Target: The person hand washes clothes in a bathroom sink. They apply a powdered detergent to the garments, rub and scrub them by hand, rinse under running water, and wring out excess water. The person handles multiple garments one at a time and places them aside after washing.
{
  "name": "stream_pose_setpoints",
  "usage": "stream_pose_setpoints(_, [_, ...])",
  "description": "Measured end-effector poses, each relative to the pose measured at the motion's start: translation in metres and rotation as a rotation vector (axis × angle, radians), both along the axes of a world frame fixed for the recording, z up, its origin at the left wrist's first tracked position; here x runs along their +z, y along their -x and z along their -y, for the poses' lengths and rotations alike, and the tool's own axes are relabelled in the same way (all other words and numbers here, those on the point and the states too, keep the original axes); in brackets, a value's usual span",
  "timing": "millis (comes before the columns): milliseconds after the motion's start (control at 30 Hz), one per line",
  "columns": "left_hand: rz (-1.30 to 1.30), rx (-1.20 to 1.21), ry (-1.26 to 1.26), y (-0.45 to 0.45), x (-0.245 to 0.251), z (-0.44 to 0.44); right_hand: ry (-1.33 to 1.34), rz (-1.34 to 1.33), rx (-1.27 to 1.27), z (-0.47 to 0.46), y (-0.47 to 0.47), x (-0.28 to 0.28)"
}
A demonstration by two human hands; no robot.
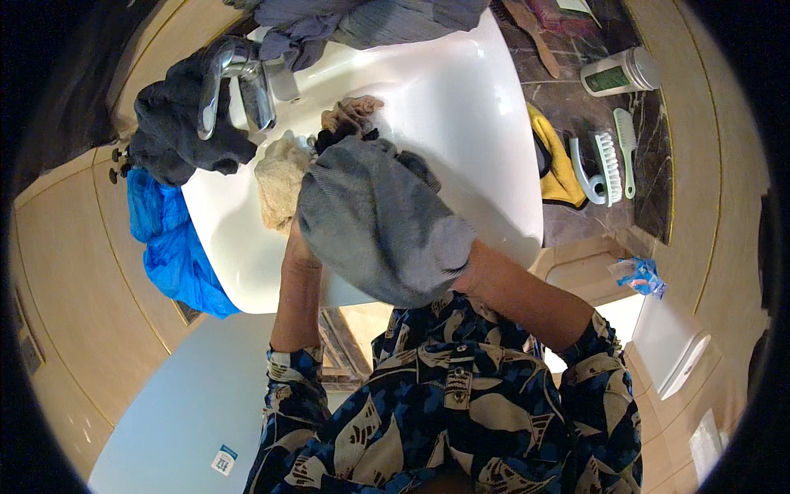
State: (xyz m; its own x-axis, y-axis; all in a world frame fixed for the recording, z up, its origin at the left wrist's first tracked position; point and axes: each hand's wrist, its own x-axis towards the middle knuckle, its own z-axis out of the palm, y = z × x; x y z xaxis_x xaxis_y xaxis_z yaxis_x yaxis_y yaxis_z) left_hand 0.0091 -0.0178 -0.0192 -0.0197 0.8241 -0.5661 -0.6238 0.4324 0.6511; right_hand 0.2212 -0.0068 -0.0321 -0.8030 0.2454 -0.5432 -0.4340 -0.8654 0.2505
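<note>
A grey knit garment (370, 204), perhaps a sock, is held up over the white washbasin (426, 86). My left hand (302, 238) grips it at its left side, with the fingers hidden behind the fabric. On the right, my forearm runs into the lighter grey end, so the cloth covers my right hand and its fingers cannot be seen. Beside my left hand lies a beige cloth (281, 182) in the basin. A bunched brown cloth (355, 112) and a black cloth (333, 139) show just beyond the grey garment.
A chrome faucet (253, 92) stands at the back left by a dark cloth (179, 117). Grey clothing (395, 21) covers the far rim. A blue plastic bag (179, 259) hangs left. Right are a yellow cloth (558, 167), a white-bristled brush (608, 167), a pale brush (626, 148) and a jar (611, 74).
</note>
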Motion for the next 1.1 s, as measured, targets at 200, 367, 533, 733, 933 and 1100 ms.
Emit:
stream_pose_setpoints(200, [-0.256, 0.055, -0.113, -0.019, 0.022, 0.003, 0.043, -0.167, -0.029, 0.009, 0.018, 0.02])
stream_pose_setpoints(367, [-0.356, 0.182, -0.13, -0.002, 0.022, 0.014, -0.169, 0.131, 0.269, -0.015, 0.018, 0.058])
stream_pose_setpoints(533, [-0.139, 0.239, -0.073, -0.017, 0.042, -0.006, -1.325, 0.394, 0.442, -0.042, 0.03, 0.039])
stream_pose_setpoints(733, [-0.221, 0.314, 0.22, -0.013, 0.002, -0.034, -1.832, 0.894, 0.835, -0.073, 0.036, 0.034])
stream_pose_setpoints(933, [0.123, 0.16, -0.012, -0.008, -0.005, -0.015, -1.752, 0.828, 0.747, -0.082, 0.024, 0.027])
stream_pose_setpoints(1100, [0.237, 0.123, 0.222, -0.019, 0.032, -0.003, -1.847, 0.865, 0.805, -0.088, 0.018, 0.043])
